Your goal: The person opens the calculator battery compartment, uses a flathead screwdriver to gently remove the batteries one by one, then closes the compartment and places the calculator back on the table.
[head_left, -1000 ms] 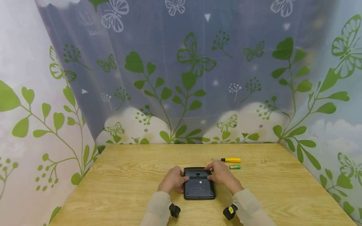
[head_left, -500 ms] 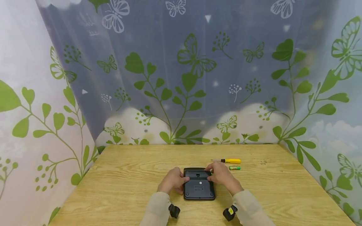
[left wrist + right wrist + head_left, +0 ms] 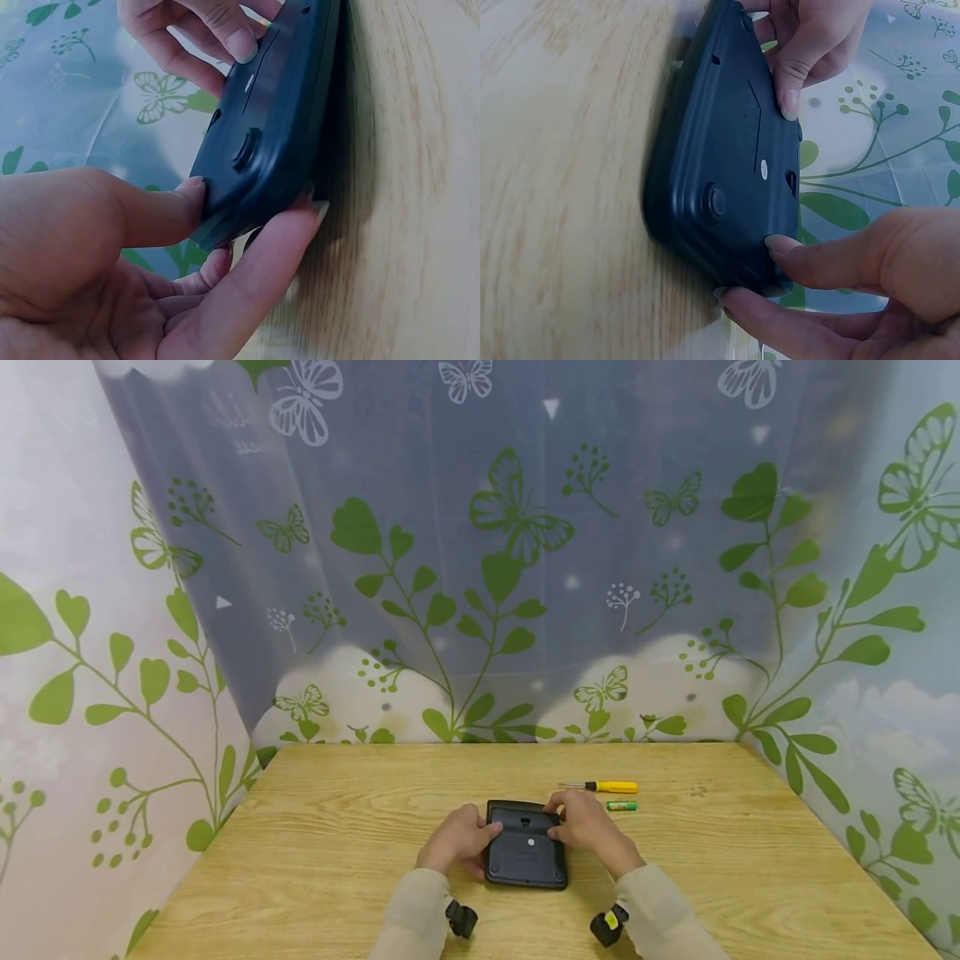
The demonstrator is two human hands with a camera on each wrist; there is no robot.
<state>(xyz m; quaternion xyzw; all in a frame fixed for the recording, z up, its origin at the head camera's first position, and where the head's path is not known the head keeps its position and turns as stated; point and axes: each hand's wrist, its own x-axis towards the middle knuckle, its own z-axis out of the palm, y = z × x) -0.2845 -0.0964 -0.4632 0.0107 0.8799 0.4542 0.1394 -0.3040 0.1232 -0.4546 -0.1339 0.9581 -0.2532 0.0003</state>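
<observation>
A black desk calculator [image 3: 527, 864] is held back side up over the table, its keys hidden underneath. Round rubber feet, a small white sticker and a slot in the battery cover show on its back. My left hand [image 3: 459, 839] grips the left edge, thumb on the back and fingers curled under the side. At the right edge my right hand [image 3: 588, 822] pinches the far part, with its thumb [image 3: 817, 261] on the back. In the left wrist view the calculator [image 3: 262, 127] stands tilted, one long edge close to the wood.
A yellow-handled screwdriver [image 3: 617, 787] lies beyond the right hand, its shaft pointing left. Just nearer is a green battery [image 3: 622, 806]. The wooden table [image 3: 337, 802] ends at a wall of butterfly-and-leaf printed cloth [image 3: 420, 610].
The calculator has tipped up slightly, its far edge rising and turning a little, and shifted slightly left. Both hands keep their hold; the screwdriver and battery stay put.
</observation>
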